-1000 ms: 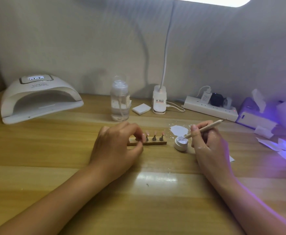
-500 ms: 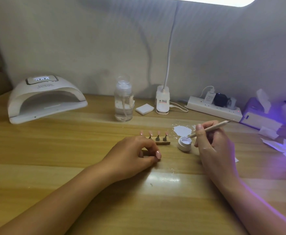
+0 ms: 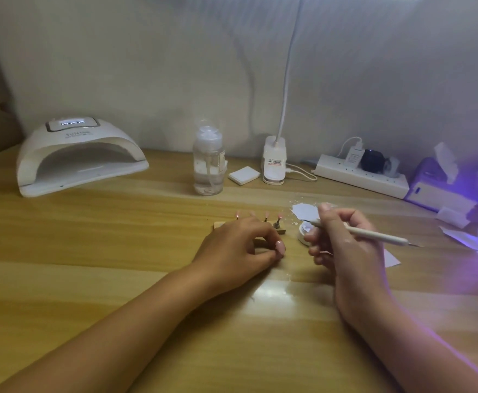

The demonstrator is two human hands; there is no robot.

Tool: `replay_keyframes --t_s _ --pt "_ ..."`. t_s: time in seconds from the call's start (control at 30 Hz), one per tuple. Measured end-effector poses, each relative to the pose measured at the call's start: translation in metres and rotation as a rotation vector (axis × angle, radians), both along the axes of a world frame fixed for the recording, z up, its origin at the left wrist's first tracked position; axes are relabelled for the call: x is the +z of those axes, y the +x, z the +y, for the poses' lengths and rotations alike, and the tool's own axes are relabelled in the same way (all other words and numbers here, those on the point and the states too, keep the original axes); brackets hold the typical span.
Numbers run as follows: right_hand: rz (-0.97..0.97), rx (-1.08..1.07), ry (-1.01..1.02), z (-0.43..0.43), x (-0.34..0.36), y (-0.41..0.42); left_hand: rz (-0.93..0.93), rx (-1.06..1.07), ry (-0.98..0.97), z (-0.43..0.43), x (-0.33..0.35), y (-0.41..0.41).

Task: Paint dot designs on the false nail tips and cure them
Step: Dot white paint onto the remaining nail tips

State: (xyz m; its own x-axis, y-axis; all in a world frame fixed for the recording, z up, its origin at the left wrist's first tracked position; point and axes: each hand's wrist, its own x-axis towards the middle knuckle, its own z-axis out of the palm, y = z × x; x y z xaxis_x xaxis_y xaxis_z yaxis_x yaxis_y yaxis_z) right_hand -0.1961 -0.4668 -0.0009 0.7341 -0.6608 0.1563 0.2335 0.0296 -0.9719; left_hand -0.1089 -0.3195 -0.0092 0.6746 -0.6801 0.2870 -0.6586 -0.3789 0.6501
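Observation:
A wooden holder [image 3: 218, 224] at the table's middle carries several pink false nail tips [image 3: 279, 215] on small stands. My left hand [image 3: 232, 251] rests just in front of it and covers its middle. Its fingers are curled, with index and thumb close together; whether they pinch anything is unclear. My right hand [image 3: 342, 242] grips a white dotting pen [image 3: 374, 236]. The pen's front tip is over a small white paint pot [image 3: 303, 236], which the hand partly hides. The pen's rear metal point sticks out to the right.
A white curing lamp [image 3: 76, 157] stands at the back left. Along the wall are a clear pump bottle [image 3: 208, 165], a white pad [image 3: 244, 175], a desk lamp base [image 3: 273, 164], a power strip [image 3: 359, 178] and a purple tissue box [image 3: 433, 185]. Paper scraps [image 3: 306, 211] lie behind the pot.
My left hand came off the holder and drew back toward me. My right hand tilted the pen down to nearly level, its rear end now pointing right.

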Motion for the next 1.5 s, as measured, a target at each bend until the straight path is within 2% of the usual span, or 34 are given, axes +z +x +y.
replay_keyframes --t_s 0.4,0.73,1.07,1.23,1.5 --pt "0.137 0.057 -0.068 0.007 -0.004 0.004 -0.043 0.009 -0.007 -0.005 -0.002 0.002" --pt "0.050 0.076 -0.031 0.007 0.002 0.001 -0.010 -0.018 -0.011 -0.004 0.008 -0.002" --pt "0.075 0.020 -0.068 0.008 -0.002 0.000 -0.014 -0.018 -0.051 -0.004 0.009 -0.005" --pt "0.141 0.055 -0.100 0.011 -0.001 0.001 -0.009 -0.019 -0.076 -0.005 0.006 -0.003" --pt "0.128 0.083 -0.116 0.009 -0.003 0.002 -0.016 -0.018 -0.101 -0.005 0.005 -0.002"
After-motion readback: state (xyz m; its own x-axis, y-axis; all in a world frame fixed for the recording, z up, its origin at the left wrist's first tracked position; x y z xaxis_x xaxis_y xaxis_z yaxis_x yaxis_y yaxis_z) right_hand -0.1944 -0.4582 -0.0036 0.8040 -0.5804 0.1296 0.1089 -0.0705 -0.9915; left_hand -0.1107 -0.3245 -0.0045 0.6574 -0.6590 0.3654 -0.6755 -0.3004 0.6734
